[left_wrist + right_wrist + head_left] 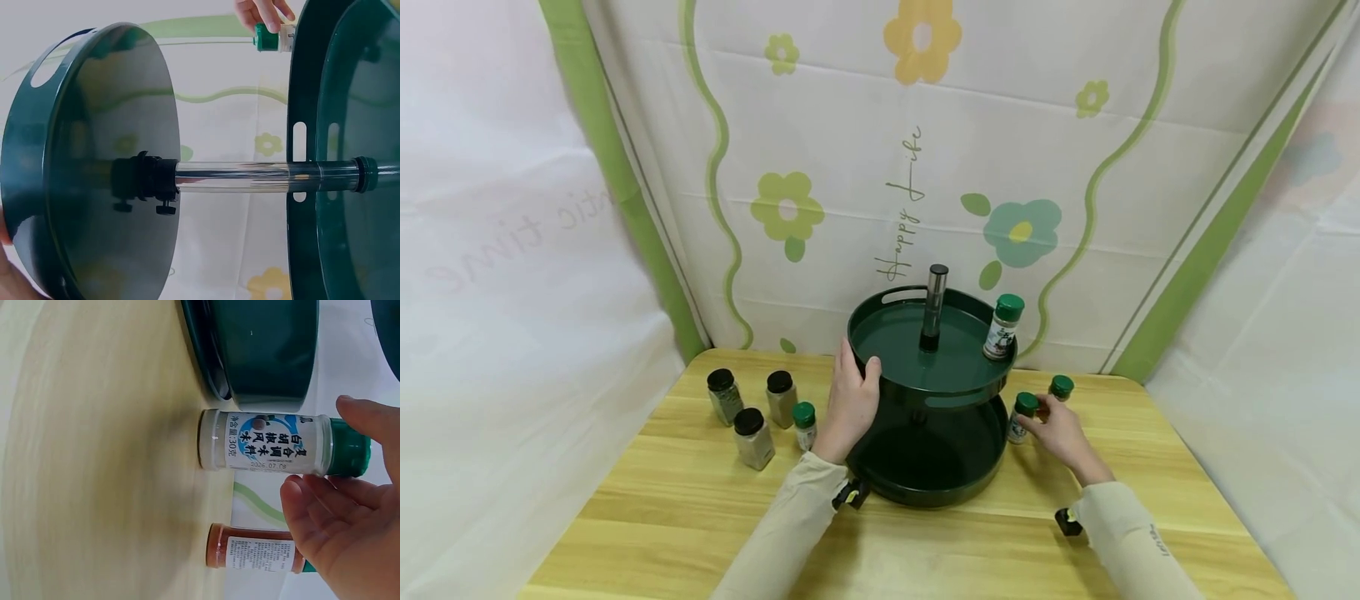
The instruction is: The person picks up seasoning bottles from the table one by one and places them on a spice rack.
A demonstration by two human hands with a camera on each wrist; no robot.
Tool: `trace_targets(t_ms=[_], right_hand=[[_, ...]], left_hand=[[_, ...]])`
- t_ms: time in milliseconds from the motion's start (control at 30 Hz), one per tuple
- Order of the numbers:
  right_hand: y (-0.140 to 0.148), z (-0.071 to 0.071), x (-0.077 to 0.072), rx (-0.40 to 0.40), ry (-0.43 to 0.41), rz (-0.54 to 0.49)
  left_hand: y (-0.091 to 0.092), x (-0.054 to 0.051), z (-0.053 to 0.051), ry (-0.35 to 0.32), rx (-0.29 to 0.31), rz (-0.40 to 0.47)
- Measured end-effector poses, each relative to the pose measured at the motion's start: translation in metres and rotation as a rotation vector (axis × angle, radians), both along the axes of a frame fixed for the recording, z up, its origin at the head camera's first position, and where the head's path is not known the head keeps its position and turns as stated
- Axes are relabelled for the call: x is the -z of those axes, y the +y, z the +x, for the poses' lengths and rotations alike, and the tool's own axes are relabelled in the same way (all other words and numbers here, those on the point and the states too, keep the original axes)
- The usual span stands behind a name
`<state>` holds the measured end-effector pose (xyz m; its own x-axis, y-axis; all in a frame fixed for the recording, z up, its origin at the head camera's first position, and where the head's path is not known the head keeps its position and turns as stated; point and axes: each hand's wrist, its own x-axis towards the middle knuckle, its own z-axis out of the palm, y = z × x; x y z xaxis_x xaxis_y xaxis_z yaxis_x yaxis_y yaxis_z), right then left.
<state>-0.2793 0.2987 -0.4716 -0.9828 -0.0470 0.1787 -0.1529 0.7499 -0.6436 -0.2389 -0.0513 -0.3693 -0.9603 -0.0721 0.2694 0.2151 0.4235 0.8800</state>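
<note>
Senior: Where was the white-pepper shaker (278, 442)?

Junior: Just right of the two-tier green tray stand (898, 396), beside its lower tray (925, 497). The right hand (1062, 433) had a narrow pinch at its green cap (350, 447), presumably because that end stood clear. Whether the base touched the table (977, 550), I could not tell.

Senior: And the left hand (853, 404)?

Junior: Extended, fingers straight against the stand's upper tray (895, 350), apparently to steady it.

Senior: Other items?

Junior: A red-brown spice shaker (259, 551) farther right of the stand; a green-capped shaker (1000, 333) upright on it; three black-capped jars (754, 442) to its left
</note>
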Motion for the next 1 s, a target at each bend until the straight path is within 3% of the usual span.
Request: trace_targets(t_ms=[700, 1000], right_hand=[[0.001, -0.005, 0.011, 0.01, 0.002, -0.063], [0.001, -0.006, 0.011, -0.018, 0.027, 0.005]], left_hand=[[0.008, -0.001, 0.007, 0.009, -0.05, 0.01], [0.002, -0.007, 0.0, 0.011, -0.014, 0.028]])
